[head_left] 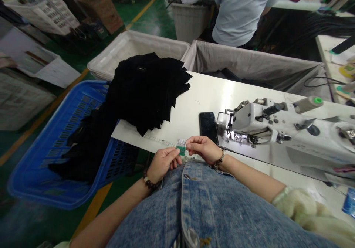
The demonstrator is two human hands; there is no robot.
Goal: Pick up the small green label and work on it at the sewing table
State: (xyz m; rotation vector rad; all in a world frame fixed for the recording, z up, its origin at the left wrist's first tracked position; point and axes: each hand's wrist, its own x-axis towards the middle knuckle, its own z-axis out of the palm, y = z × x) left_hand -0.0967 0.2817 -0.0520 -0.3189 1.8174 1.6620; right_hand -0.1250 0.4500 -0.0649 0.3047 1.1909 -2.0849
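My left hand (163, 163) and my right hand (202, 148) meet at the table's near edge. Both pinch a small green card of labels or tags (181, 147) with pale strips standing up from it. The left fingers grip its lower left, the right fingers its right side. A stack of black fabric pieces (149, 89) lies fanned out on the white table (205, 92), left of my hands. A black phone (208, 126) lies flat just beyond my right hand. The white sewing machine (277, 129) stands to the right of it.
A blue plastic crate (36, 166) with black fabric hanging into it stands left of the table. Two white bins (138, 44) sit behind the table. A person in a pale shirt (244, 11) stands beyond them, back turned. My denim garment (210, 211) fills the foreground.
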